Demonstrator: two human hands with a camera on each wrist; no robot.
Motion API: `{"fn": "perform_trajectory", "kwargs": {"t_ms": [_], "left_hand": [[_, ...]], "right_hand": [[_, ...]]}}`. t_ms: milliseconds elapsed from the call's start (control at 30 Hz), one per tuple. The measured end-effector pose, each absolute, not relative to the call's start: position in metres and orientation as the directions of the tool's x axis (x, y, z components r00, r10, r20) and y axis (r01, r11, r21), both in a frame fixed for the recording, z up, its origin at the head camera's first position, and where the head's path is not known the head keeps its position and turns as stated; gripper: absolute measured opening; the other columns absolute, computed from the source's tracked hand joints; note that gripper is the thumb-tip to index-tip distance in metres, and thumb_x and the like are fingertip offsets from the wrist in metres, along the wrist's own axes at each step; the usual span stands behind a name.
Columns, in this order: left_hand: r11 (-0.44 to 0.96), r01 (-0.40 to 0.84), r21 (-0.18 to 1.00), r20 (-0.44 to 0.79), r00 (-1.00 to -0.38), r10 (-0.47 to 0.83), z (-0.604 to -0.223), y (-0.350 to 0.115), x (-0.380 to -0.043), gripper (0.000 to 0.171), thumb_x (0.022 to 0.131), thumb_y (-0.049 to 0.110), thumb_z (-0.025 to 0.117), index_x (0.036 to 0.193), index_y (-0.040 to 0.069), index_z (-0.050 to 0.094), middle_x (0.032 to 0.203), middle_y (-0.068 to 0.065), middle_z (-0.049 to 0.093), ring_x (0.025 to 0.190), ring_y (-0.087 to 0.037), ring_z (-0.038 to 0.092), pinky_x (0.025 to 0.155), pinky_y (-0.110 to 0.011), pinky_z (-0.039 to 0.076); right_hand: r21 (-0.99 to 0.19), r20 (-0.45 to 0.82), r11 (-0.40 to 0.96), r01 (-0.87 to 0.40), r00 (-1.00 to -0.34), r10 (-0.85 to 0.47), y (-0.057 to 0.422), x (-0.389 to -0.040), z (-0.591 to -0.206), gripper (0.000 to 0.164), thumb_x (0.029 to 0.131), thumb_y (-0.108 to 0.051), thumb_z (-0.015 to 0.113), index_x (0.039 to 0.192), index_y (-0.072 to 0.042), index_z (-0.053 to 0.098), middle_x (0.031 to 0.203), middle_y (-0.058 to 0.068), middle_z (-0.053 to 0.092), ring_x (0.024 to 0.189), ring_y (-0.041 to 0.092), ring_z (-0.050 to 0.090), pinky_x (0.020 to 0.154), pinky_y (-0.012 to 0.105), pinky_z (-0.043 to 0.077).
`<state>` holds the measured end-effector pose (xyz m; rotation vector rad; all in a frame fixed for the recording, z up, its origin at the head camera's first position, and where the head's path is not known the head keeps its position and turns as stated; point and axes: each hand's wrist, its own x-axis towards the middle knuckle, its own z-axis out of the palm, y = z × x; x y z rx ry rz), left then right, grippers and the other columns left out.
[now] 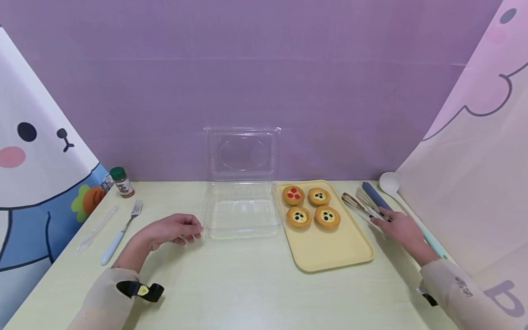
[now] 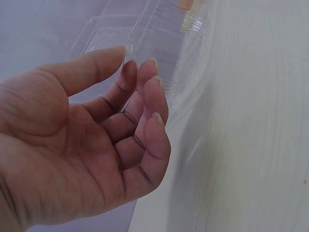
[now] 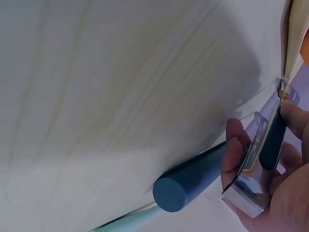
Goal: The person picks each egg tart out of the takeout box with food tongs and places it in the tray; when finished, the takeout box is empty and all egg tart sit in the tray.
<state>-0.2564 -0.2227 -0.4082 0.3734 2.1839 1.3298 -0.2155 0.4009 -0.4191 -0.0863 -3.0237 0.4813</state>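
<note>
My left hand [image 1: 173, 230] hovers at the left side of a clear plastic clamshell box [image 1: 243, 229], fingers loosely curled and holding nothing. The box's lid [image 1: 243, 156] stands raised at the back. On the right, my right hand [image 1: 401, 229] grips a pair of metal food tongs [image 1: 350, 200] with dark grips, thumb on one arm and fingers on the other in the right wrist view. Left of the tongs lies a yellow tray [image 1: 330, 252] with several egg tarts [image 1: 327, 217], one topped with red pieces [image 1: 293, 195]. A dark blue cylindrical rod [image 3: 169, 193] lies beside the right hand.
A white spoon [image 1: 389, 183] with a mint handle [image 1: 433, 240] lies along the right wall. At the left are a green-capped jar [image 1: 123, 183], a fork [image 1: 123, 231] with a light blue handle and a slim clear item [image 1: 96, 229]. A purple backdrop [image 1: 247, 82] rises behind the table.
</note>
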Motion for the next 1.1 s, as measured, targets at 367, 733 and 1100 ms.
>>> {"fn": "perform_trajectory", "kwargs": {"t_ms": [367, 733, 1100], "left_hand": [[0.467, -0.040, 0.884, -0.305, -0.806, 0.508, -0.409, -0.223, -0.257, 0.036, 0.101, 0.031, 0.059, 0.115, -0.003, 0.059, 0.101, -0.006, 0.065, 0.090, -0.020, 0.060, 0.076, -0.035, 0.051], [0.470, -0.050, 0.881, -0.311, -0.810, 0.497, -0.408, -0.223, -0.257, 0.035, 0.101, 0.030, 0.059, 0.114, -0.002, 0.059, 0.101, -0.006, 0.065, 0.090, -0.021, 0.061, 0.078, -0.036, 0.051], [0.472, -0.052, 0.880, -0.313, -0.811, 0.495, -0.407, -0.223, -0.257, 0.035, 0.101, 0.030, 0.059, 0.114, -0.003, 0.059, 0.102, -0.006, 0.065, 0.090, -0.021, 0.061, 0.078, -0.036, 0.051]], "right_hand": [[-0.281, 0.068, 0.958, 0.057, -0.995, 0.079, 0.398, -0.214, -0.419, 0.067, 0.098, -0.048, 0.057, 0.141, 0.003, 0.050, 0.084, 0.016, 0.071, 0.070, 0.027, 0.057, 0.050, 0.034, 0.036], [-0.261, 0.125, 0.965, 0.031, -0.990, 0.066, 0.400, -0.216, -0.425, 0.061, 0.097, -0.041, 0.061, 0.137, 0.004, 0.055, 0.091, 0.026, 0.071, 0.077, 0.035, 0.063, 0.054, 0.036, 0.041], [-0.257, 0.158, 0.966, 0.013, -0.986, 0.055, 0.405, -0.218, -0.435, 0.062, 0.096, -0.041, 0.064, 0.135, 0.006, 0.056, 0.094, 0.028, 0.071, 0.072, 0.032, 0.064, 0.055, 0.039, 0.044]]}}
